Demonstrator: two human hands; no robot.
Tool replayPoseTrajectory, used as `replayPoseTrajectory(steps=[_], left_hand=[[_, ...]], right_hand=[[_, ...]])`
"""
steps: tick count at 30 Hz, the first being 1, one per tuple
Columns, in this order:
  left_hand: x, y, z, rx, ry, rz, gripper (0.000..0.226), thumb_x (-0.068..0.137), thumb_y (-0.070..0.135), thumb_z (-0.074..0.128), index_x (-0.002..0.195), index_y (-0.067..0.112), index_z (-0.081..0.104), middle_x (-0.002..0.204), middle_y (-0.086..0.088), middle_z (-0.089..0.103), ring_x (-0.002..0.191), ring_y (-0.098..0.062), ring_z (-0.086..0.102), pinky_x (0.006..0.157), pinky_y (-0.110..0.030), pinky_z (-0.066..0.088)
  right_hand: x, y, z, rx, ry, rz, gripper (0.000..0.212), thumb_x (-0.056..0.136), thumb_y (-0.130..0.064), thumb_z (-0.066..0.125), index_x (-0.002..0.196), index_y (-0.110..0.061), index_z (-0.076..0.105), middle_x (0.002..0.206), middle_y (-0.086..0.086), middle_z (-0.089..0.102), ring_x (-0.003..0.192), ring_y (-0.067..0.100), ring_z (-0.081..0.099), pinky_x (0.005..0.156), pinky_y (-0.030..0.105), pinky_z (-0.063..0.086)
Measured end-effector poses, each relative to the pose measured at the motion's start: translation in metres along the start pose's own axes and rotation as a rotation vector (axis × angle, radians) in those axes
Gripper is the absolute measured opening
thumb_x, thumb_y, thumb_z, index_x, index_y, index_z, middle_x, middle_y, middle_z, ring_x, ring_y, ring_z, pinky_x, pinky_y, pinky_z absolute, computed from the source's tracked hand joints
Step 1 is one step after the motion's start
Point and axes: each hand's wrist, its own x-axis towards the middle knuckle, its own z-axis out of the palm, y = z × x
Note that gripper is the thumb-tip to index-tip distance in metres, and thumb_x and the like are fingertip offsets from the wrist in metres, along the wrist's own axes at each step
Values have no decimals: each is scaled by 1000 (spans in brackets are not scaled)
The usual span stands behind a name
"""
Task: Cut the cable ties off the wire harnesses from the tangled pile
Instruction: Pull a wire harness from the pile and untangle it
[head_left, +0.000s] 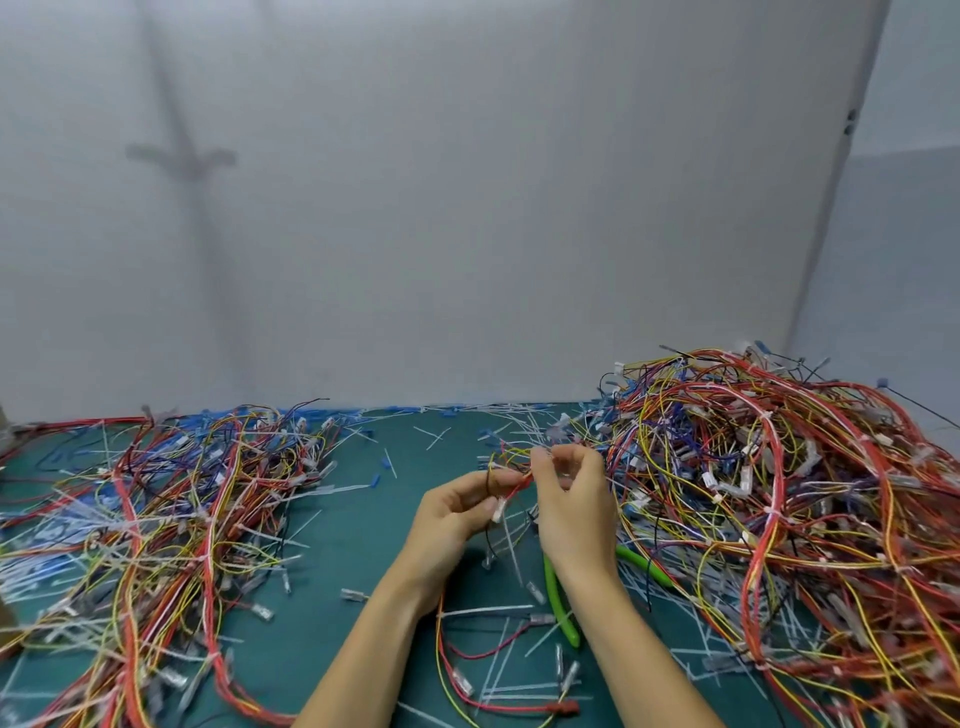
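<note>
Head view, left hand (457, 512): fingers curled, pinching the thin red-and-yellow wire harness (521, 486) near its white connector.
Right hand (571, 499): fingertips pinch the same harness higher up.
Harness: above mid-mat; the held stretch slants up to the right, tail trailing nearward.
Green-handled cutters (558, 605): flat on the teal mat (353, 545), handles splayed nearward, head hidden under the right wrist.
Tangled multicoloured wire pile (779, 493): right.

Bare left hand (457, 514), bare right hand (571, 506), bare forearms (363, 649), short fingernails (490, 503)
</note>
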Motion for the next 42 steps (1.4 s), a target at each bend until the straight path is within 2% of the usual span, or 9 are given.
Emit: replayPoseTrajectory(steps=[6, 11, 16, 22, 25, 28, 31, 36, 42], left_hand=[[7, -4, -2, -87, -59, -97, 32, 55, 8, 50, 76, 8, 74, 95, -15, 71, 92, -24, 63, 84, -37, 45], [12, -1, -14, -412, 329, -182, 32, 87, 35, 55, 75, 6, 62, 81, -13, 71, 76, -24, 67, 68, -35, 52], [14, 11, -24, -441, 245, -167, 54, 84, 55, 55, 104, 5, 60, 110, -14, 73, 92, -25, 68, 84, -38, 51], [11, 14, -21, -518, 196, 6, 39, 71, 15, 75, 108, 6, 71, 93, -4, 73, 73, -13, 69, 63, -23, 56], [14, 12, -19, -411, 193, 16, 48, 67, 1, 79, 113, 5, 68, 100, -6, 74, 84, -12, 70, 72, -19, 55], [15, 11, -17, -367, 186, 79, 44, 68, 3, 72, 112, 10, 69, 108, -10, 74, 99, -13, 70, 75, -15, 53], [12, 13, -20, -274, 206, 145, 44, 71, 4, 71, 114, 15, 68, 112, -5, 73, 102, -8, 69, 67, -12, 49], [8, 18, -16, -128, 183, 218, 44, 81, -17, 60, 113, 13, 67, 108, -3, 75, 108, -12, 68, 83, -14, 50], [2, 22, 2, 78, 98, 272, 42, 82, -21, 57, 105, 11, 72, 100, -1, 76, 99, -13, 71, 83, -16, 52]], right_hand=[[3, 2, 1, 299, -54, 52, 26, 87, 0, 66, 91, -22, 53, 88, -3, 68, 78, 7, 69, 69, 18, 51], [1, 3, 4, 283, -238, -117, 33, 79, 9, 72, 76, -20, 57, 76, -8, 69, 80, 9, 69, 75, 20, 54], [-7, 5, 9, 34, -445, -246, 47, 77, 13, 63, 60, -31, 63, 70, -15, 69, 73, 0, 66, 74, 18, 49], [-12, 10, 9, -216, -435, -223, 48, 71, 11, 53, 54, -33, 58, 60, -20, 63, 64, -1, 60, 57, 15, 43], [-9, 11, 7, -270, -467, -193, 41, 73, 8, 52, 57, -29, 57, 68, -7, 67, 71, 14, 63, 67, 33, 49], [-9, 9, 5, -304, -446, -185, 37, 75, 5, 53, 61, -29, 56, 83, -8, 66, 81, 14, 62, 73, 32, 49], [-9, 4, 3, -132, -267, -187, 38, 80, 9, 53, 66, -26, 60, 104, -16, 60, 95, -5, 56, 80, 18, 43], [-3, -2, -3, -14, 79, -289, 28, 92, -7, 54, 97, -31, 67, 105, -28, 57, 110, 4, 48, 90, 24, 36], [3, -3, 1, 208, -219, -164, 21, 97, -25, 58, 114, -33, 68, 104, -24, 69, 101, -4, 63, 84, 13, 48]])
